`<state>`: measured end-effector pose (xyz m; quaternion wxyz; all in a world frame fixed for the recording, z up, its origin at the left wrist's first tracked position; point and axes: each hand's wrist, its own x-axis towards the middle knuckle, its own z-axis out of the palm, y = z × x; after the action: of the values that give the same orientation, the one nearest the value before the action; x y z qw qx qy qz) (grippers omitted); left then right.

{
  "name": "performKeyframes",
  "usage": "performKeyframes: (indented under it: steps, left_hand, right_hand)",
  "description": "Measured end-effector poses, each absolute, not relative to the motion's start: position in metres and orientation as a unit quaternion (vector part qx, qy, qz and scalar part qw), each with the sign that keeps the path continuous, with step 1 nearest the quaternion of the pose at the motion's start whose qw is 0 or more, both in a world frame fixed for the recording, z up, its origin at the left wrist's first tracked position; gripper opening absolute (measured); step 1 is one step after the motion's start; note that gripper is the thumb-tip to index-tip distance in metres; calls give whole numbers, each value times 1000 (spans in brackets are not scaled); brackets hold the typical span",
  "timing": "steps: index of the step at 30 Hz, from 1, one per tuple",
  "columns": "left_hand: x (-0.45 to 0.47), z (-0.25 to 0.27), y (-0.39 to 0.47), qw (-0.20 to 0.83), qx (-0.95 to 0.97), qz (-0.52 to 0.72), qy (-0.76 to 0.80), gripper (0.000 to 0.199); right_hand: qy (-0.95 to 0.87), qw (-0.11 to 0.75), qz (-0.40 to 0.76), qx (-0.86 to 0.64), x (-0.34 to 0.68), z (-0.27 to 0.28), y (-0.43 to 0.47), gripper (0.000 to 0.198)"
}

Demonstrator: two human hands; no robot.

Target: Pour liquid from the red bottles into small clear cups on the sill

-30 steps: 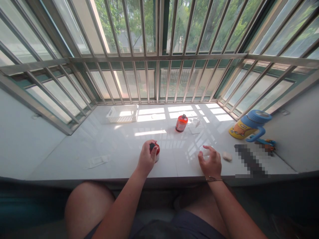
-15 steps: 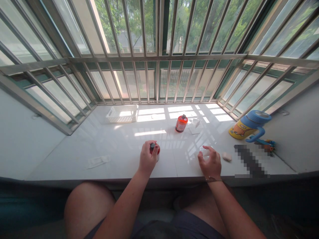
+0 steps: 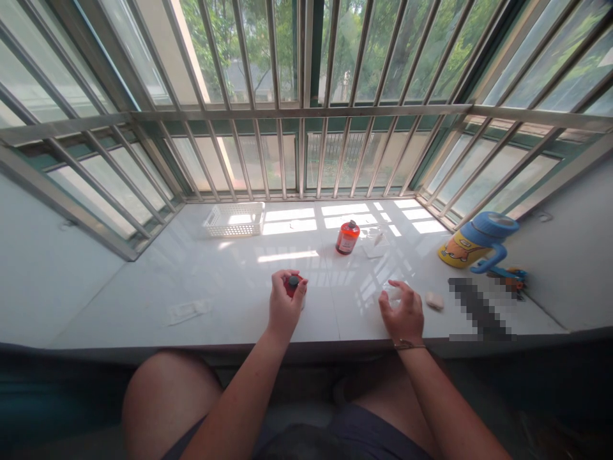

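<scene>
My left hand (image 3: 285,306) is wrapped around a red bottle (image 3: 301,289) with a black cap, near the front of the white sill. The cap shows between thumb and fingers, while the bottle's lower part is mostly hidden. To the right, my right hand (image 3: 405,310) curls its thumb and fingers around a small clear object (image 3: 393,293), whose exact kind I cannot make out. Farther back stands a second bottle (image 3: 347,239), with red liquid, a label and a dark cap. Beside it lies a clear plastic piece (image 3: 376,246).
A white perforated basket (image 3: 234,220) sits at the back left. At front left lies a pale flat wrapper (image 3: 188,311). A small beige item (image 3: 435,301) is beside my right hand. A blue and yellow mug (image 3: 476,241) stands at right. Metal bars (image 3: 301,114) enclose the sill.
The thumb and fingers of my left hand have spread slightly around the bottle, so more of its red top shows. My right hand has hardly moved.
</scene>
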<state>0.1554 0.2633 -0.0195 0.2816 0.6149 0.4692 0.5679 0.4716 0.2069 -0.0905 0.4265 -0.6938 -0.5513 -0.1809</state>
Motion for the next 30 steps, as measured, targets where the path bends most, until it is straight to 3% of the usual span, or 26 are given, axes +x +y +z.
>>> performKeyframes:
  steps: [3, 8, 19, 24, 30]
  left_hand:
    - [150, -22, 266, 244, 651, 544, 470, 47]
    - [141, -26, 270, 172, 716, 516, 438, 44]
    - [145, -29, 268, 200, 683, 529, 463, 25]
    - [148, -32, 267, 252, 642, 557, 463, 36]
    - [139, -28, 271, 185, 711, 513, 444, 41]
  right_hand:
    - [-552, 427, -177, -694, 472, -91, 207, 39]
    - [-551, 426, -168, -698, 471, -91, 206, 40]
    - [-556, 427, -178, -691, 473, -92, 207, 39]
    - [-552, 429, -176, -693, 473, -92, 208, 40]
    - [-551, 431, -171, -694, 473, -93, 208, 40]
